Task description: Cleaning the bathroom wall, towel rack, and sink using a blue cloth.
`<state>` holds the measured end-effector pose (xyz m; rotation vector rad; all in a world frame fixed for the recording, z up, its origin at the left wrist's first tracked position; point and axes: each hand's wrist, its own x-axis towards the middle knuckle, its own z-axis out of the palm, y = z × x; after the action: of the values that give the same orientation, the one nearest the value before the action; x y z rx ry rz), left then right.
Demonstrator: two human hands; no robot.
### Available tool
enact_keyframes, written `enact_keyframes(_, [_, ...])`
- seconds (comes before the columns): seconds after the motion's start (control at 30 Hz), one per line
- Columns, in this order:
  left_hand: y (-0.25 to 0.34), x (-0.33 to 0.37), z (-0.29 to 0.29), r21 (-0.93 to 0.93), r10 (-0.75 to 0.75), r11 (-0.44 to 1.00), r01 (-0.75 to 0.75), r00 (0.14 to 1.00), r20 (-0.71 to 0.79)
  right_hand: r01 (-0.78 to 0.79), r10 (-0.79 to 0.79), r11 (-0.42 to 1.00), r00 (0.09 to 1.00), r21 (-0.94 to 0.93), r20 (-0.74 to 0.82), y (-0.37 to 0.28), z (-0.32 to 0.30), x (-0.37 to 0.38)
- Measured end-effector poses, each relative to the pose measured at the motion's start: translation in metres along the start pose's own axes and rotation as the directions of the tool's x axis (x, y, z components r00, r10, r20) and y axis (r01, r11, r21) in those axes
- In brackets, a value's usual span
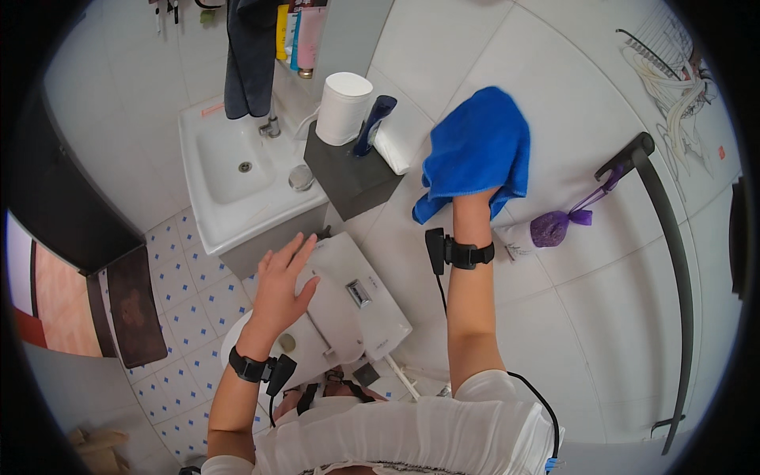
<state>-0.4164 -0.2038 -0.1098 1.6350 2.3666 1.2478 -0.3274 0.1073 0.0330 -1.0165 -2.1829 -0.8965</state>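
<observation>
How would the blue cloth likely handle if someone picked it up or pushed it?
The blue cloth is probably floppy: it bends into soft folds and one corner hangs loose. Its edge looks thin, so it is likely light for its size. Pushed along the tiled wall, it may bunch up, given those folds.

The blue cloth (pixel 481 146) hides from me the fingers of the right hand (pixel 475 199); at far left, the dark towel (pixel 249 63) is cut off on top.
</observation>
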Motion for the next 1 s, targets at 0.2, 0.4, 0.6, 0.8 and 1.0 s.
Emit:
enact_keyframes(0.2, [-0.040, -0.041, -0.007, -0.007, 0.002, 1.000, -0.001, 0.994, 0.105, 0.030, -0.029, 0.998, 0.999, 0.051, -0.027, 0.004, 0.036, -0.093])
enact_keyframes(0.4, [-0.092, -0.077, -0.035, -0.122, -0.027, 0.992, 0.035, 0.998, 0.063, -0.140, 0.123, 0.760, 0.990, 0.635, 0.071, 0.028, 0.076, -0.132])
enact_keyframes(0.6, [-0.078, -0.089, -0.079, -0.075, -0.158, 0.986, 0.152, 0.983, -0.091, 0.154, -0.046, 0.877, 0.970, 0.454, -0.241, 0.054, 0.025, -0.065])
enact_keyframes(0.8, [-0.079, -0.128, -0.096, 0.097, -0.176, 0.974, 0.205, 0.952, -0.252, 0.242, -0.275, 0.954, 0.941, -0.178, -0.197, 0.041, 0.023, -0.055])
enact_keyframes(1.0, [-0.089, -0.162, -0.083, 0.079, -0.347, 0.925, 0.373, 0.909, -0.231, 0.190, -0.185, 0.961, 0.982, -0.199, 0.044, -0.001, 0.067, -0.105])
